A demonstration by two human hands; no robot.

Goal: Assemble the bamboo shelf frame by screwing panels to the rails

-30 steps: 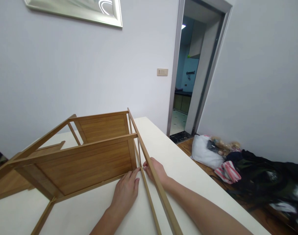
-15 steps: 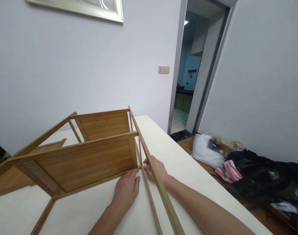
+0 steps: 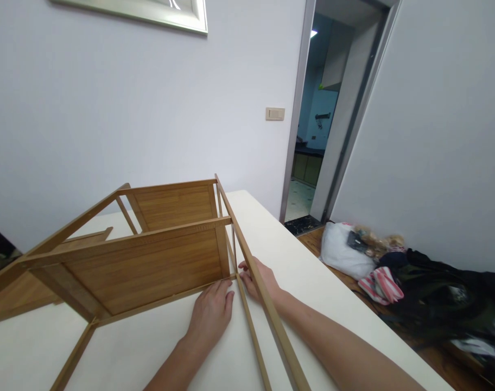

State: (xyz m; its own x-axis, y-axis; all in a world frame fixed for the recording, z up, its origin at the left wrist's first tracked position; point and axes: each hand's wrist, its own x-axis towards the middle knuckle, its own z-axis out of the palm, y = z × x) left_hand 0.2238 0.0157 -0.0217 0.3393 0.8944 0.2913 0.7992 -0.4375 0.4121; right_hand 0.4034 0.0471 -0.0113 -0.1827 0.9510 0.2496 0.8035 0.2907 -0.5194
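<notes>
I see the wooden shelf frame [image 3: 150, 271] just beyond my left hand [image 3: 210, 312], laid flat, fingers together. My right hand [image 3: 268, 279] curls beside its corner; whether pinching, I can't tell.

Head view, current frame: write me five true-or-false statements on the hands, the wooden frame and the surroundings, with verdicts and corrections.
1. The left hand rests at the lower edge of the nearer wooden panel. True.

2. The right hand is touching the light switch. False: the hand is low, near a corner joint of the wooden frame; the switch is up on the wall.

3. The long outer rail passes in front of part of the right hand. True.

4. The striped cloth lies on the tabletop. False: it is beyond the table's edge, among items on the floor.

5. The frame has only one panel. False: at least two show.
</notes>
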